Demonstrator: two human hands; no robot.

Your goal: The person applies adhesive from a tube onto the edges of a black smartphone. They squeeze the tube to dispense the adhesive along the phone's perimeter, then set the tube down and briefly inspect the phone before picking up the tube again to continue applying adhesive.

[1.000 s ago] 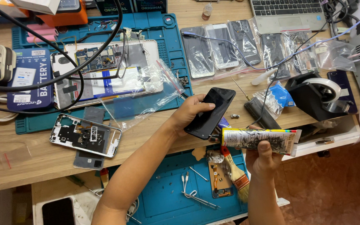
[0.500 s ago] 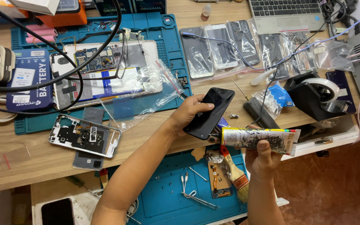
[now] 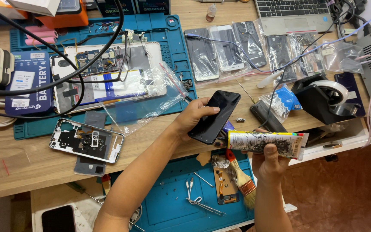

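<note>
Gripping the black phone (image 3: 214, 117) by its edges above the bench centre, the left hand (image 3: 193, 116) tilts it toward the glue tube (image 3: 266, 143), clenched in the right hand (image 3: 268, 160) at four o'clock. Its nozzle seems, though partly hidden, to touch the phone's lower edge; squeezing hard could smear adhesive across the glass.

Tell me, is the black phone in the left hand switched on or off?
Off, it seems: the black phone shows a dark screen in the left hand.

Two hands, one black phone (image 3: 215, 117), one glue tube (image 3: 266, 143), one brush (image 3: 240, 176), one tape dispenser (image 3: 323, 99), one laptop (image 3: 292, 13)
</note>
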